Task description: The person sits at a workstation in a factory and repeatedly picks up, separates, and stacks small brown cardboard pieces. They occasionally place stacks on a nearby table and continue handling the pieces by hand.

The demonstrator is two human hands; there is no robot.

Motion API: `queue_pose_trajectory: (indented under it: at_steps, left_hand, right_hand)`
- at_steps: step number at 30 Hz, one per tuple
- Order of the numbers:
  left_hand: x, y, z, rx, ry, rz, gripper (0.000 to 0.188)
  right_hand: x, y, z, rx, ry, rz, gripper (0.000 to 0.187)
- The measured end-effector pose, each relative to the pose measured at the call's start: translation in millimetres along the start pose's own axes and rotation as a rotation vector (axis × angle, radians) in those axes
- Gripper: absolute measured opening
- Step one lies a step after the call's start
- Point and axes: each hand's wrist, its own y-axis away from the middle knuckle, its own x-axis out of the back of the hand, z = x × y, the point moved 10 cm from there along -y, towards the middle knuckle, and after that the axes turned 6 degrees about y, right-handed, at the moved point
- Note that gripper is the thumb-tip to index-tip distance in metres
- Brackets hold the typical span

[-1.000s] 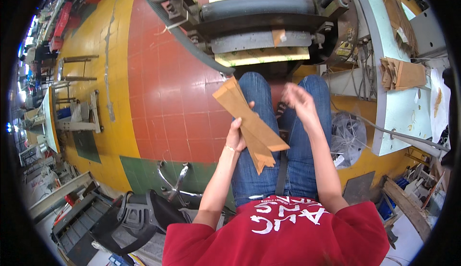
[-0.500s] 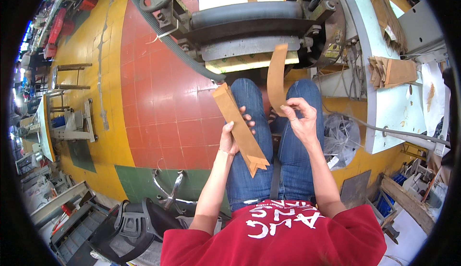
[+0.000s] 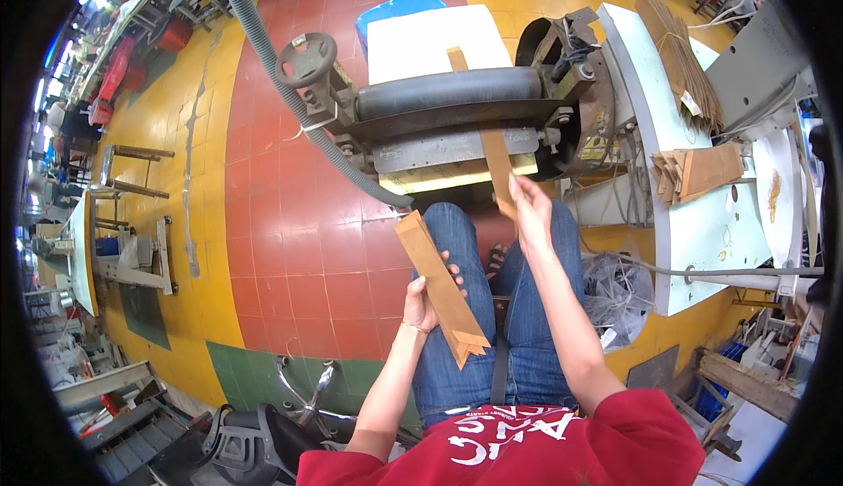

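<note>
The right hand (image 3: 532,212) pinches a brown strip (image 3: 498,163), newly extended across the machine's plate (image 3: 421,151) at twelve o'clock, so feeding seems underway, while the left hand (image 3: 421,307) grasps a stack (image 3: 443,287) at eleven.

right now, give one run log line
left hand: holds brown strip stack | right hand: holds single brown strip, far end at roller machine

A: What's at R?
B: Clear plastic bag (image 3: 612,302), crumpled on yellow flr (image 3: 698,328).
A: Btm L?
B: Blk chair (image 3: 255,451) nr chrome legs (image 3: 321,388), by grn flr strip (image 3: 250,372). Red bin (image 3: 175,34), upper L bkgd.
</note>
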Motion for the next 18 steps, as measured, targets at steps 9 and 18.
queue_pose_trajectory:
  at_steps: [9,18]
  left_hand:
    - [1.8,-1.4,0.9,0.005,0.020,-0.002,0.071]
    - [10.8,-0.9,3.2,-0.038,-0.142,0.107,0.070]
  right_hand:
    - [17.8,72.9,70.4,-0.359,0.139,-0.091,0.048]
    - [-40.8,149.9,0.6,-0.007,0.681,-0.565,0.031]
